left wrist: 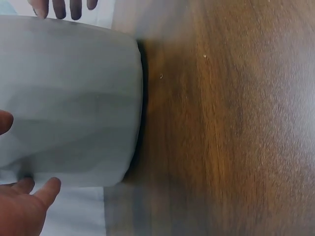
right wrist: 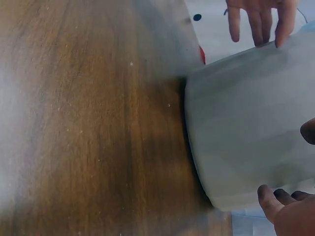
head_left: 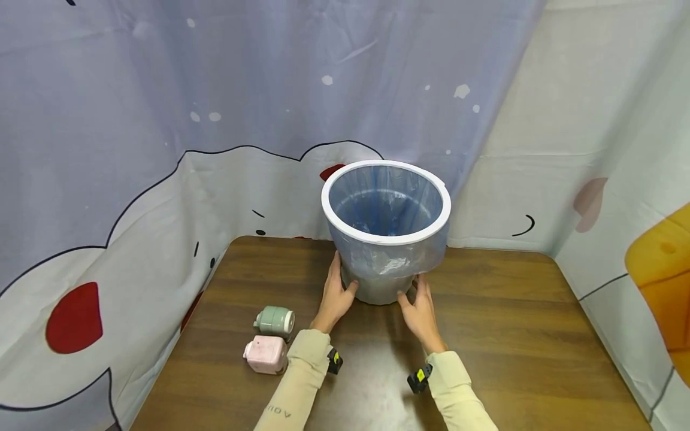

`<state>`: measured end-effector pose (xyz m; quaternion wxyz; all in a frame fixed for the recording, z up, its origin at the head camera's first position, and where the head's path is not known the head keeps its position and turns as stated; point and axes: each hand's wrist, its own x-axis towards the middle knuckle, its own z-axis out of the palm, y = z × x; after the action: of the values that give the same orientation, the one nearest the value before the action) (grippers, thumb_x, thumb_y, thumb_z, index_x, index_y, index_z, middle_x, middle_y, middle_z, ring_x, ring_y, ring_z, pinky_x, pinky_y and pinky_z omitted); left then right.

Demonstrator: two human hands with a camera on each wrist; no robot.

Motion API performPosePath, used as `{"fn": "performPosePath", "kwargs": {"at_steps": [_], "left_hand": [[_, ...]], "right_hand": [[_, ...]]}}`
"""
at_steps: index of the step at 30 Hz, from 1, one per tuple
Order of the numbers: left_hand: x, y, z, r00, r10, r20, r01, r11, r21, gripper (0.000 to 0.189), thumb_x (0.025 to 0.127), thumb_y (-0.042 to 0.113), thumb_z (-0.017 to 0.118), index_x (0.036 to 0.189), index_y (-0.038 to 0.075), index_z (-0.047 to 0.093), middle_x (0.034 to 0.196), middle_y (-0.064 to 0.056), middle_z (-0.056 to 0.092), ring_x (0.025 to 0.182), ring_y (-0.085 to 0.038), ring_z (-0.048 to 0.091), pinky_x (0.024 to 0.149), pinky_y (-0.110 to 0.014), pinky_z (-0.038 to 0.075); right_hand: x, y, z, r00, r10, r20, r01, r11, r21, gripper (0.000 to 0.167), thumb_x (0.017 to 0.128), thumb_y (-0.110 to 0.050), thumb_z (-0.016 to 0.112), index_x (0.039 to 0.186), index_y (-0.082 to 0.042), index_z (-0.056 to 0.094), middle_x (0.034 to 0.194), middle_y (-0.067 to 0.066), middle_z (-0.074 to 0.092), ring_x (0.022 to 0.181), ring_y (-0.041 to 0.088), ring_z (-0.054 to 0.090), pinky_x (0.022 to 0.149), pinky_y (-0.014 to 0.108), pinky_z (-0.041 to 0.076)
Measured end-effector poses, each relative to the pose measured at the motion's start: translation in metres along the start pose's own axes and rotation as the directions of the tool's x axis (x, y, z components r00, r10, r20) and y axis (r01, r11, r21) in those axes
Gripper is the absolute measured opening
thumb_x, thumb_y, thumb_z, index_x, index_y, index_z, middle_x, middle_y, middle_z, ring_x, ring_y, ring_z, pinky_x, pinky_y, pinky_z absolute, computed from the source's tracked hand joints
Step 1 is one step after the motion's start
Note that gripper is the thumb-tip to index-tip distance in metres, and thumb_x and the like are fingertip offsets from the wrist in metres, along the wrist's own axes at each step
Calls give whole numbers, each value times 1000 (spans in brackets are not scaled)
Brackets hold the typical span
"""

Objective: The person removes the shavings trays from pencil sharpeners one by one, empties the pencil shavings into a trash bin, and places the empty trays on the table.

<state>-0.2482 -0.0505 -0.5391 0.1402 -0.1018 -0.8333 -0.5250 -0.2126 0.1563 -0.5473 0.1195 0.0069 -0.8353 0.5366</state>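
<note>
A grey trash bin (head_left: 377, 292) stands upright toward the back of the table, lined with a translucent blue bag (head_left: 388, 260) folded over its top. A white ring (head_left: 388, 240) circles the mouth over the bag. My left hand (head_left: 335, 297) is at the bin's left side, low on the wall, its fingers extended and thumb toward the front. On the opposite side my right hand (head_left: 418, 311) mirrors it, some fingertips hidden behind the bin. Both wrist views show fingertips at the grey wall (left wrist: 74, 98), above the base.
Left of my left forearm, a small green container (head_left: 275, 321) lies on its side beside a pink one (head_left: 266, 354). The brown wooden table (head_left: 512, 335) runs back to a patterned curtain (head_left: 259, 90). Another curtain section (head_left: 609, 227) borders its right side.
</note>
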Motion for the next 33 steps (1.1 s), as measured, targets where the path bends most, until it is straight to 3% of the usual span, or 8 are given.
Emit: {"fn": "performPosePath", "kwargs": {"at_steps": [11, 18, 26, 33], "left_hand": [[-2, 0, 4, 999, -37, 8, 37, 999, -39, 89, 77, 2, 59, 149, 15, 7, 152, -9, 16, 137, -20, 18, 109, -40, 20], [-3, 1, 4, 1000, -9, 10, 9, 999, -53, 90, 76, 0, 60, 148, 10, 7, 152, -11, 16, 137, -24, 17, 108, -43, 21], [-5, 1, 3, 999, -30, 40, 35, 991, -132, 90, 78, 0, 58, 148, 16, 4, 152, -9, 12, 135, -24, 21, 92, -51, 39], [-11, 2, 1, 997, -50, 60, 59, 987, -152, 89, 81, 2, 58, 148, 20, 2, 153, -5, 9, 136, -22, 20, 89, -52, 41]], "right_hand": [[3, -2, 5, 1000, -9, -20, 9, 1000, -6, 74, 86, -14, 59, 146, -6, 17, 140, 21, 32, 127, 36, 35, 101, 48, 32], [2, -6, 10, 1000, 7, -2, -7, 1000, -19, 79, 85, -16, 59, 147, -5, 10, 143, 22, 24, 131, 34, 27, 105, 45, 25], [1, -9, 11, 999, 46, 29, -45, 998, -44, 82, 87, -21, 58, 146, 0, 4, 149, 22, 11, 136, 32, 16, 108, 45, 18], [-6, -11, 11, 1000, 14, 21, -14, 1000, -21, 79, 87, -17, 58, 146, -3, 7, 147, 20, 14, 134, 35, 21, 106, 47, 22]]}}
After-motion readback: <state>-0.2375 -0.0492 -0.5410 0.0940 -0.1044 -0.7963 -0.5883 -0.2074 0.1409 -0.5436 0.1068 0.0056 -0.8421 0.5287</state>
